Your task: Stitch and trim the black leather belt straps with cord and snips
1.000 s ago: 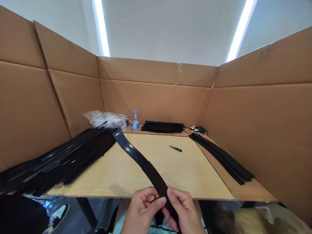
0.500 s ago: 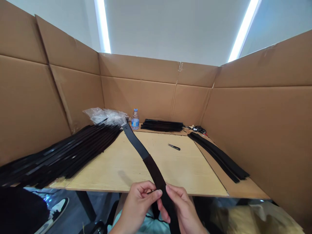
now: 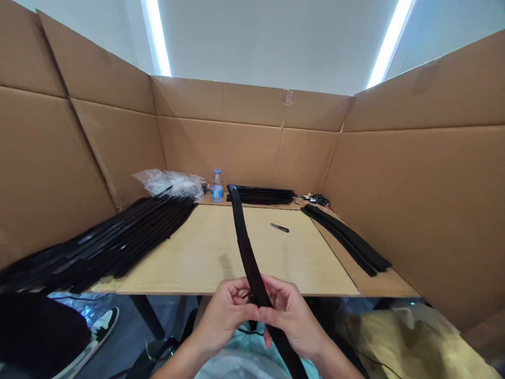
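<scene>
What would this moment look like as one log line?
left hand: holds black strip | right hand: holds same strip | nearby: small cutter on wooden tabletop

black strip point(image 3: 245, 247), repositioned
far end swung right, now upright beside the water bottle point(image 3: 216, 187); left hand point(image 3: 225, 318) and right hand point(image 3: 291, 316) drawn closer together

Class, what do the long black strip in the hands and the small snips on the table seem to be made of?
The long black curved strip looks like flexible rubber or plastic, unsure which: it bends smoothly and shines faintly near its top end. The small black-handled snips seem to have steel blades, judging by their metallic glint.
</scene>
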`<state>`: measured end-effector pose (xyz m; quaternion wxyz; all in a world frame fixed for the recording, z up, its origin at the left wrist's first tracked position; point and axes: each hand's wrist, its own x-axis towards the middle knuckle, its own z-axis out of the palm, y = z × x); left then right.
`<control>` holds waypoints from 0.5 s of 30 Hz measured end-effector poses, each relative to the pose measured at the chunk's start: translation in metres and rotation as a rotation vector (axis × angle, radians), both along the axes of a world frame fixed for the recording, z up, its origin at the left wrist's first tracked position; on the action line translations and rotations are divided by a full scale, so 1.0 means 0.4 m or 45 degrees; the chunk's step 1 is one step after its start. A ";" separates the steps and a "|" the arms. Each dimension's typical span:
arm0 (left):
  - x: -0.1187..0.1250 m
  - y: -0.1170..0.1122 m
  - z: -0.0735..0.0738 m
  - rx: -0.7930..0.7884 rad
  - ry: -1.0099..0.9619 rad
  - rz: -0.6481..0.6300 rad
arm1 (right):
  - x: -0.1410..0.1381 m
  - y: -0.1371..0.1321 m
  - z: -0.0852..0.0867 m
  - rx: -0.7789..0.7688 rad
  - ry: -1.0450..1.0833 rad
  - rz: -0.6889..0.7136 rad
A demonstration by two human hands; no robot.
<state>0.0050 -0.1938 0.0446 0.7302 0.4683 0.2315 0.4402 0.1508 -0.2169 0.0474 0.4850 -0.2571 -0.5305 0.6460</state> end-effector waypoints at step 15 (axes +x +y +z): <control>-0.007 0.003 -0.024 -0.049 -0.098 -0.256 | -0.007 0.005 -0.047 -0.159 0.096 0.066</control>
